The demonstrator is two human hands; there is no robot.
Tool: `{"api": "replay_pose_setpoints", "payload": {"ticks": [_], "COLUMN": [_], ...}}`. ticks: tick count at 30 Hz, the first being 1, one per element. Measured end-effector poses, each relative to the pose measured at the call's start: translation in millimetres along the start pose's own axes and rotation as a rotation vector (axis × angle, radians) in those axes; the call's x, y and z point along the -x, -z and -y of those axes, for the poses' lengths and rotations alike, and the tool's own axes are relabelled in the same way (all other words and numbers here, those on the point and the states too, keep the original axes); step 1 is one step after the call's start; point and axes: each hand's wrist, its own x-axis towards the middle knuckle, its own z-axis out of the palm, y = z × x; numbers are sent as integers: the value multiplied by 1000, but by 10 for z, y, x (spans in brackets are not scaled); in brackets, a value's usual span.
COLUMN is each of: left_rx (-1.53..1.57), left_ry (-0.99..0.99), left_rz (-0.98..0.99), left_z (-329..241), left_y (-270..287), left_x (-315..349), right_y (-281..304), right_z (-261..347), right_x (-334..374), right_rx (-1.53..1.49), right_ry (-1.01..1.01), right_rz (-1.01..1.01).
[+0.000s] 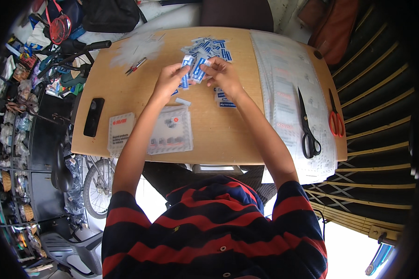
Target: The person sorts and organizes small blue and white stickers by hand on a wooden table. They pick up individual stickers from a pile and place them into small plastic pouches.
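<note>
Pinching a flat blue-and-white rectangular slip (186, 80), the left hand (170, 78) in the head view is facing the right hand (224, 76), which is gripping a second blue-and-white slip (199, 69). Both are hovering near twelve o'clock, beside a loose blue-and-white heap (209, 45) (similar pieces, overlapping); long black-handled scissors (305, 122) are lying near three o'clock.

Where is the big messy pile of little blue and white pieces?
In the head view, the pile is on the wooden table, near its far edge around the middle, just beyond the left hand and right hand.
</note>
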Motion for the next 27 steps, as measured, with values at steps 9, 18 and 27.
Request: {"api": "replay_pose_setpoints", "payload": {"ticks": [9, 18, 27], "left_rx": [-154, -1030, -856], "left_ry": [-187, -371, -428], "left_rz": [-3, -118, 85], "left_z": [71, -101, -415], "left_y": [-222, -696, -567], "left_x": [44, 479, 865], "right_y": [-158, -366, -301], "right_z": [-77, -28, 40], "right_x": [18, 354, 609], "right_rx": [54, -643, -860], "right_ry": [-16, -270, -315], "right_rz": [-194, -214, -189]}}
